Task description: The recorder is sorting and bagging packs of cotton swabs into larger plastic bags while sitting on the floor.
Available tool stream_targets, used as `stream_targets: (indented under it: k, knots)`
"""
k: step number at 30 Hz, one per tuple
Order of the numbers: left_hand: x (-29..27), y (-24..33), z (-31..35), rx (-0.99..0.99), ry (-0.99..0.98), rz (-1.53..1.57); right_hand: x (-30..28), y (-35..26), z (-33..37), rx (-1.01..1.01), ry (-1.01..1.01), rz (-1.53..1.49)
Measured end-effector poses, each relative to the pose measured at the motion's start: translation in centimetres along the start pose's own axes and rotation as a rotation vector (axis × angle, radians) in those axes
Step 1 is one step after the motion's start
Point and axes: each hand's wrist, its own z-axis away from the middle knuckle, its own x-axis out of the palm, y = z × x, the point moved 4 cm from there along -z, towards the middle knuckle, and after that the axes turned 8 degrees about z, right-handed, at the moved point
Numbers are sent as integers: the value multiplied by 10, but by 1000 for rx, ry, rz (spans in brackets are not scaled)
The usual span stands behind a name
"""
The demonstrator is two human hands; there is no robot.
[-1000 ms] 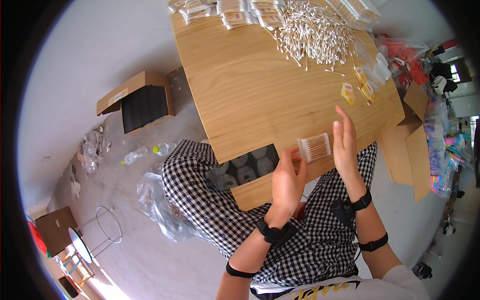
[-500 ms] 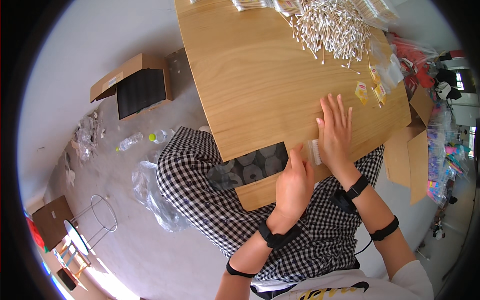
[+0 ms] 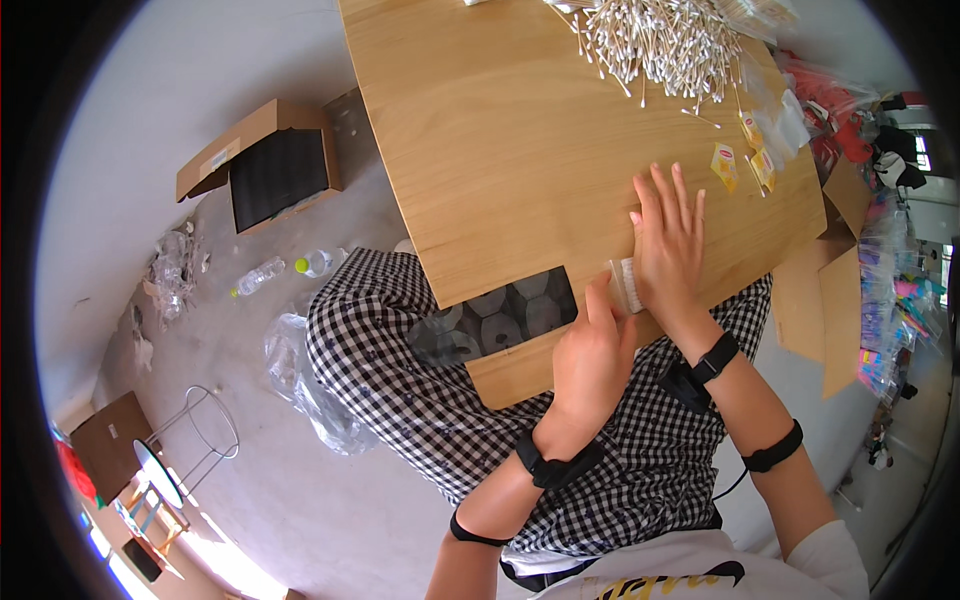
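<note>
Swab pack (image 3: 623, 287): lying on table (image 3: 520, 170), close to near edge, between left hand (image 3: 590, 358) and right hand (image 3: 667, 250); right part hidden by the latter. Right hand: laid flat, fingers extended, slightly spread. Left hand: half curled, index finger at pack's left side; cannot tell whether pinching it. Farther off, on table: swab heap (image 3: 668, 48), yellow cards (image 3: 724, 167).

The swab pack (image 3: 629, 286) is a small pouch with a clear margin and a ridged white row beside it. It lies flat near the table's (image 3: 500, 190) front edge, partly covered by the right hand (image 3: 668, 245); its covered portion is hidden.
</note>
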Motion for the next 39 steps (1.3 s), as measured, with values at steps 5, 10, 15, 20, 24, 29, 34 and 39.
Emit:
stream_targets:
  k: [5,10,15,20,24,29,34,39]
  knots:
    - [-2,-1,-6,-48,38,112,-4,5,0,-46,81,-289]
    - [-31,19,4,176,162,42,-33,19,23,193,-219,-1312]
    - [-40,49,11,525,174,-88,-54,37,44,80,-388,-1435]
    - [-33,50,13,536,138,4,-44,40,63,155,-370,-1528]
    - [-24,34,10,354,34,121,-40,34,71,245,-326,-1505]
    - [-24,36,10,386,75,111,-45,25,69,159,-120,-1373]
    - [-26,38,15,469,109,23,-57,27,63,-22,60,-1021]
    - [-29,46,8,556,167,18,-45,32,58,106,33,-1178]
